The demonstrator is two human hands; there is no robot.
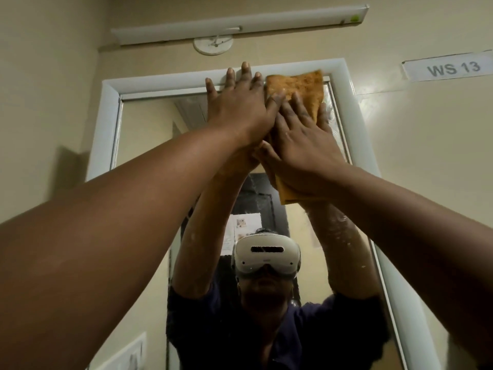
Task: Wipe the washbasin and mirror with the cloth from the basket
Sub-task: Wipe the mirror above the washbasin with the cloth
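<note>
Cloth [296,86] lies pressed on the mirror [149,124] top under the flat, spread right hand [301,145]; the left hand [237,108], fingers splayed and empty, rests beside it against the glass and frame [106,108].

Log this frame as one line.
step: wiping mirror top | right hand: flat on cloth | left hand: open, on frame | washbasin: unseen

The cloth [296,89] lies flat against the top right corner of the mirror [149,129], under the right hand [306,140], with the left hand [240,105] just left of it, fingertips over the mirror frame [165,82]. Above the frame a tube light [240,25] runs along the wall, and a "WS 13" label [450,68] sits to the right.
</note>
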